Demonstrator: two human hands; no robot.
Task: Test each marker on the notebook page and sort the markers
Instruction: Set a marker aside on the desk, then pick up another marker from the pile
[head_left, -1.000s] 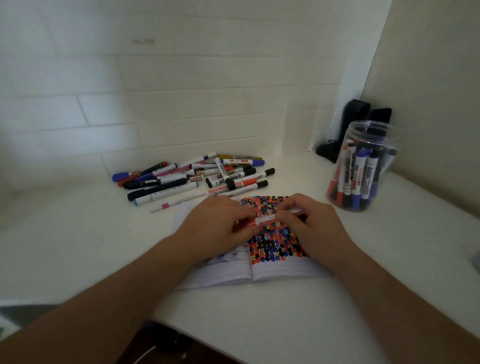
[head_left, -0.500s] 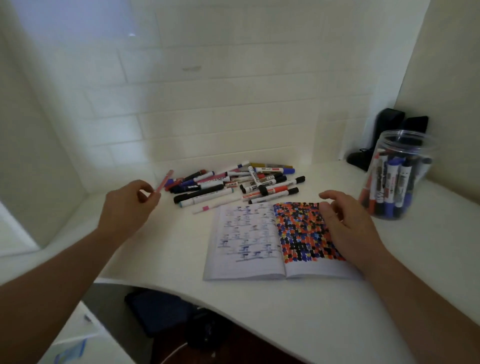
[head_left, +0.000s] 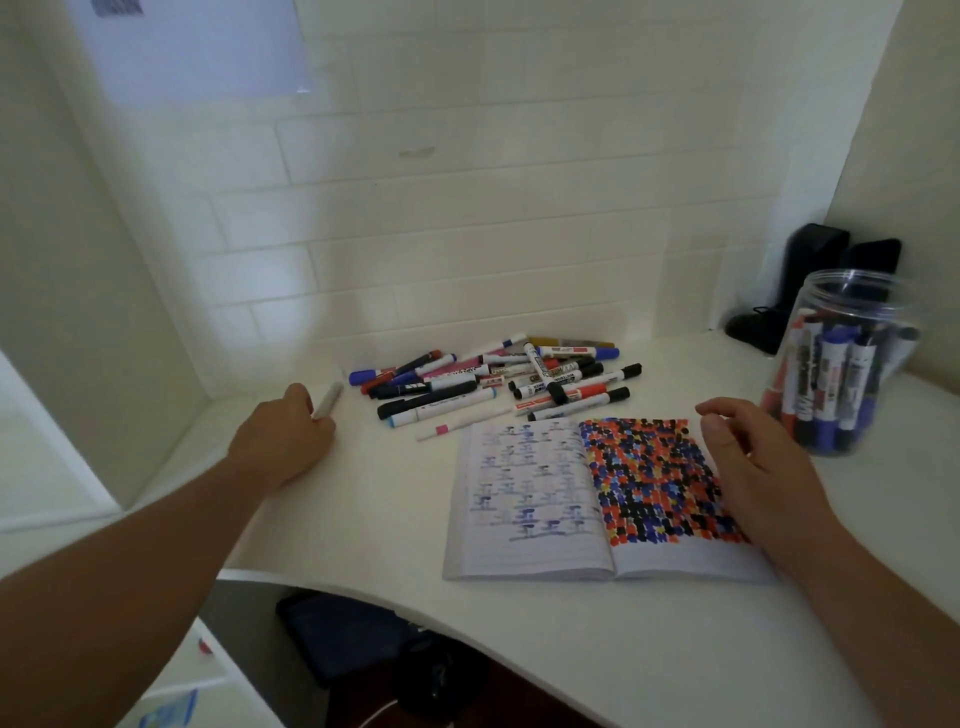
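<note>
An open notebook (head_left: 519, 519) lies on the white desk; its right page (head_left: 644, 478) is covered with red, blue, black and yellow test marks. Behind it sits a loose pile of markers (head_left: 493, 379). My left hand (head_left: 283, 441) is low over the desk, left of the pile, and holds a pale marker (head_left: 328, 400) that sticks out past its fingers toward the wall. My right hand (head_left: 753, 467) rests at the notebook's right edge with loosely curled fingers and holds nothing. A clear plastic jar (head_left: 841, 374) at the right has several markers standing in it.
A thin pen with a pink band (head_left: 457, 427) lies between the pile and the notebook. Black objects (head_left: 815, 270) stand in the back right corner behind the jar. Walls enclose the desk at the back and on both sides. The desk's front edge (head_left: 363, 590) curves inward.
Both hands held a red-and-white marker over the page. My left hand carried a marker off to the left and lowered it near the desk; my right hand let go and stays by the page.
</note>
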